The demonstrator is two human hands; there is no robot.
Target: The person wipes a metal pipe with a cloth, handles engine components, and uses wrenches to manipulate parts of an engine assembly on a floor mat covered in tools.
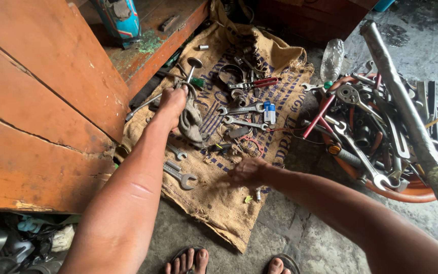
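My left hand (171, 101) reaches far forward onto the burlap sack (214, 203) and closes on a grey rag (191, 122) and a thin metal rod (143, 106) near an engine valve (193, 65). My right hand (247, 172), blurred, hovers low over the sack's near middle with fingers curled; I cannot tell if it holds anything. Open-end wrenches (242, 109) lie between the two hands, and another wrench (181, 177) lies by my left forearm. Red-handled pliers (259, 82) lie farther back.
An orange basin (416, 193) at the right is heaped with wrenches and sockets; a long metal pipe (411, 116) rests across it. An orange wooden bench (51, 101) fills the left. A clear plastic bottle (332, 58) lies behind. My sandalled feet (188, 261) stand on concrete.
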